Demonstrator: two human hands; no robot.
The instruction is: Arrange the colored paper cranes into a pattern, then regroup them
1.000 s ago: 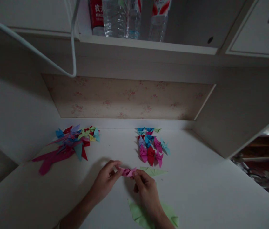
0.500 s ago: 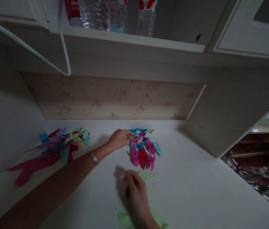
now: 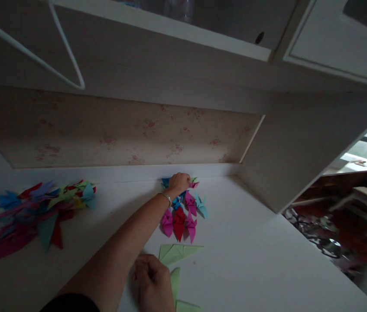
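My left hand [image 3: 179, 182] reaches over the back rows of small folded paper figures, its fingertips pinched beside a light green folded figure [image 3: 194, 179]. Whether they grip a piece is hidden. Nearer me in the group lie a red folded figure [image 3: 179, 224], magenta folded figures [image 3: 190, 227] and a light blue one [image 3: 201, 205]. My right hand [image 3: 153, 279] is curled closed low in the view, with nothing visible in it. Just beyond it lies a pale green folded paper [image 3: 180, 253]. More green paper [image 3: 175, 282] shows beside and partly behind that hand.
A loose pile of coloured folded paper [image 3: 47, 227] lies at the left of the white tabletop [image 3: 241, 260]. A white cable [image 3: 24, 53] hangs at upper left under the shelf [image 3: 170, 31]. A side panel [image 3: 300, 143] bounds the right.
My left hand has moved rightward across the back row of folded figures. My right hand has shifted left off the green paper and curled more closed. The view has swung too.
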